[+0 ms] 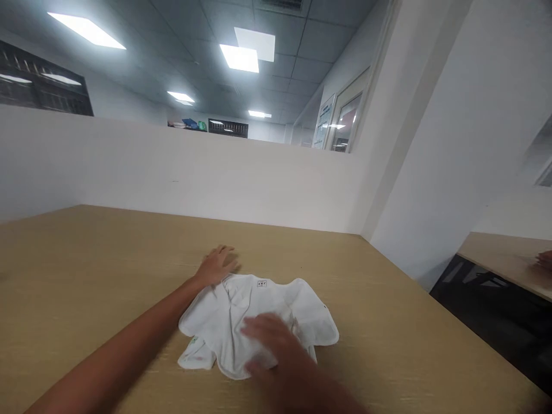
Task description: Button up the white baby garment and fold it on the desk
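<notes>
A white cloth (235,330) with rounded, scalloped edges, much like a baby bib, lies creased on the table. It has a small printed label (261,283) at its top edge, and a corner with a green print (196,352) shows from beneath at the lower left. My left hand (217,265) rests at the cloth's upper left edge, its fingers spread over the tabletop. Blurred by motion, my right hand (278,345) is over the lower middle of the cloth with thumb and fingers apart. Whether it touches the fabric I cannot tell.
The wooden table (129,247) meets a low white partition (215,178) at the back and a white wall (431,172) on the right. Beyond the right edge stands another table (504,259), where part of another person's hand (545,259) shows.
</notes>
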Motion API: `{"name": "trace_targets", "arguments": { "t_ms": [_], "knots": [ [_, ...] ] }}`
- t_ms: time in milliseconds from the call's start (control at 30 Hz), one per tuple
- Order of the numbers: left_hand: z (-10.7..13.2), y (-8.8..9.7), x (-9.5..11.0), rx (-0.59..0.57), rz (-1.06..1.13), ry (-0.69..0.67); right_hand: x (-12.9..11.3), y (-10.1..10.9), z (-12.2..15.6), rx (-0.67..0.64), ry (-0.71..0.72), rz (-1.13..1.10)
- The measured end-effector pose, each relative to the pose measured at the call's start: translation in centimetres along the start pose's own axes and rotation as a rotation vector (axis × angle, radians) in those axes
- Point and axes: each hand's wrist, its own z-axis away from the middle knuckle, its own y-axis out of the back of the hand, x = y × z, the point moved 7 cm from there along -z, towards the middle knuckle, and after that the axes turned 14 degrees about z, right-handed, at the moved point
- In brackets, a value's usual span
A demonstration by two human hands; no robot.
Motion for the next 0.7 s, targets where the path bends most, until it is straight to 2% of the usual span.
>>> {"name": "trace_targets", "arguments": {
  "t_ms": [67, 167, 267, 333, 433, 533, 700],
  "knots": [
    [1.7, 1.8, -1.7, 0.043, 0.005, 0.107, 3.5, 3.4, -0.1, 0.194, -0.150, 0.053],
    [3.6, 3.1, -3.8, -0.031, 0.021, 0.229, 10.3, 6.5, 1.3, 0.389, -0.359, 0.174],
    [4.2, 2.7, -4.3, -0.171, 0.062, 0.254, 16.7, 7.2, 3.5, 0.406, -0.587, 0.283],
    [4.0, 2.1, -4.1, -0.251, 0.119, 0.235, 19.4, 7.0, 4.8, 0.404, -0.671, 0.319],
    [3.7, 1.4, -3.4, -0.328, 0.239, 0.214, 21.2, 6.1, 5.6, 0.368, -0.741, 0.342],
    [3.8, 1.4, -3.3, -0.351, 0.381, 0.254, 21.5, 5.4, 5.6, 0.316, -0.765, 0.321],
    [4.4, 2.6, -3.4, -0.323, 0.587, 0.344, 22.1, 6.3, 6.1, 0.274, -0.808, 0.184]
  ]
}}
